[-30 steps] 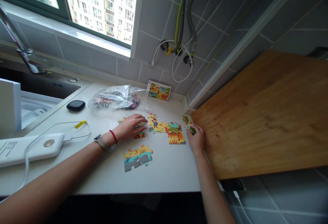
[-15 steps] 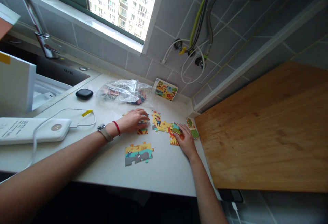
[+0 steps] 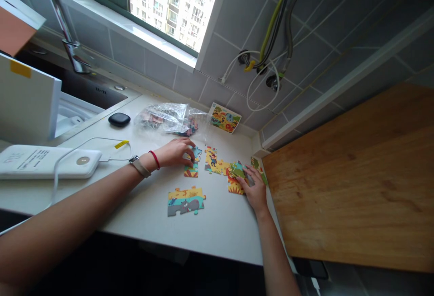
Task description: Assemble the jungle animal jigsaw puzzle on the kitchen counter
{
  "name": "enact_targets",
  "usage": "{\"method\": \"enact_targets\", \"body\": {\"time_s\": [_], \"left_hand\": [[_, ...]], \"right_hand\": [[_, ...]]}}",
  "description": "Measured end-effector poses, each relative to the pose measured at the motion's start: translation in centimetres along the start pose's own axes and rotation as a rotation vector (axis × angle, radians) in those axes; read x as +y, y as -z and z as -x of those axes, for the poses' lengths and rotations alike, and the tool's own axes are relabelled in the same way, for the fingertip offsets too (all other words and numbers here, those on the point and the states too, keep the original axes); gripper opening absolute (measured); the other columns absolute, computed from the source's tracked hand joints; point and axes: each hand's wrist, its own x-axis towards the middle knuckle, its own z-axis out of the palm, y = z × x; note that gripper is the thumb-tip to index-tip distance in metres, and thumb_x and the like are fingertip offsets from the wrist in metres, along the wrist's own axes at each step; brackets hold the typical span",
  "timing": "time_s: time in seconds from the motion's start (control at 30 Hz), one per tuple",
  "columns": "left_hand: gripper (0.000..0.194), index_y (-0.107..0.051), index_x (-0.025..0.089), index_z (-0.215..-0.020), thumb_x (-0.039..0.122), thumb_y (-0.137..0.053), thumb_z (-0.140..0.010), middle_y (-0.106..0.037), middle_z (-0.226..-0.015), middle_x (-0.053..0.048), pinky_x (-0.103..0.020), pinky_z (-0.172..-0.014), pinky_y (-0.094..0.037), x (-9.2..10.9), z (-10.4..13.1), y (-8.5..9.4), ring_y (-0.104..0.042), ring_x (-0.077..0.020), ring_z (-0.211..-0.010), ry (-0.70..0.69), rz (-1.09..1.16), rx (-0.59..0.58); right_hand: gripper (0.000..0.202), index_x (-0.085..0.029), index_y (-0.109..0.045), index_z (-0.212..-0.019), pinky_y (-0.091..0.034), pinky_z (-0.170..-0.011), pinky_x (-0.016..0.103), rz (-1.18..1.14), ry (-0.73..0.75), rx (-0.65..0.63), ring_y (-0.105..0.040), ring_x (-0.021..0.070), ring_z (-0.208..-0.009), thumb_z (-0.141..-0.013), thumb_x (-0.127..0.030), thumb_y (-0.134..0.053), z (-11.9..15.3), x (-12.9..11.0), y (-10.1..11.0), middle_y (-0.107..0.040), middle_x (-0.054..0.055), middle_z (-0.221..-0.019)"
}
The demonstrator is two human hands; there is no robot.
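My left hand (image 3: 179,152), fingers bent, rests at a small group of blue, orange and green puzzle pieces (image 3: 191,170). My right hand (image 3: 252,186) holds a green puzzle piece (image 3: 238,170) between thumb and fingers, over the orange lion pieces (image 3: 234,186). Between the hands lies a joined yellow section (image 3: 213,162) with a small figure. Nearer the counter's front is a joined hippo section (image 3: 186,201). More green pieces (image 3: 257,165) lie beyond my right hand, partly hidden by it.
A clear plastic bag of pieces (image 3: 169,119) and a picture card (image 3: 224,118) are by the wall. At left are a black case (image 3: 119,119), a white power bank (image 3: 50,162) with its cable, and a sink (image 3: 98,92). A wooden board (image 3: 352,178) stands at right.
The camera view has shifted slightly. My left hand has drawn back a little, uncovering more of the blue pieces. My right hand stays by the lion pieces, the green piece slightly turned.
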Motion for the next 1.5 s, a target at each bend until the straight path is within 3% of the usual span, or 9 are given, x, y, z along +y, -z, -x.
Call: {"method": "enact_targets", "body": {"time_s": [0.27, 0.47, 0.63, 1.27, 1.5], "left_hand": [[0.015, -0.085, 0.034, -0.097, 0.04, -0.084, -0.083, -0.068, -0.128, -0.007, -0.043, -0.109, -0.047, -0.1, 0.2, -0.4, -0.064, -0.0293, -0.119, -0.05, 0.066, 0.048], [0.016, -0.084, 0.031, -0.098, 0.034, -0.085, -0.083, -0.067, -0.13, -0.009, -0.043, -0.109, -0.046, 0.1, 0.1, -0.4, -0.064, -0.0287, -0.119, -0.051, 0.076, 0.024], [0.017, -0.083, 0.029, -0.099, 0.034, -0.085, -0.084, -0.065, -0.132, -0.01, -0.045, -0.111, -0.045, -0.2, 0.0, -0.7, -0.062, -0.0299, -0.122, -0.029, 0.096, -0.007], [0.013, -0.084, 0.03, -0.096, 0.032, -0.082, -0.084, -0.064, -0.137, -0.008, -0.04, -0.11, -0.046, 0.0, 0.4, 0.1, -0.064, -0.029, -0.122, -0.038, 0.153, -0.06], [0.032, -0.078, 0.023, -0.089, 0.052, -0.086, -0.077, -0.062, -0.139, -0.012, -0.043, -0.11, -0.043, 0.9, 0.6, 0.0, -0.061, -0.0331, -0.126, 0.004, 0.118, -0.053]], "right_hand": [[0.027, -0.027, -0.082, -0.111, -0.049, -0.11, 0.053, -0.019, 0.074, -0.069, -0.062, 0.0299, -0.125, -0.092, -0.043, -0.073, 0.1, -1.6, -0.4, -0.068, 0.013, -0.134], [0.024, -0.034, -0.081, -0.113, -0.05, -0.108, 0.053, -0.086, 0.294, -0.325, -0.062, 0.0296, -0.122, -0.09, -0.039, -0.078, -0.5, -6.0, -4.3, -0.07, 0.009, -0.13], [0.024, -0.035, -0.081, -0.114, -0.051, -0.106, 0.051, -0.057, 0.336, -0.407, -0.06, 0.0288, -0.121, -0.09, -0.04, -0.078, -1.4, -7.6, -6.9, -0.068, 0.009, -0.129], [0.027, -0.037, -0.08, -0.116, -0.052, -0.106, 0.054, 0.007, 0.363, -0.455, -0.059, 0.0303, -0.122, -0.089, -0.037, -0.08, -0.8, -8.6, -6.0, -0.068, 0.009, -0.128], [0.025, -0.034, -0.08, -0.117, -0.048, -0.111, 0.053, 0.004, 0.424, -0.496, -0.054, 0.0303, -0.131, -0.093, -0.035, -0.075, 0.0, -9.3, -6.3, -0.066, 0.009, -0.132]]}}
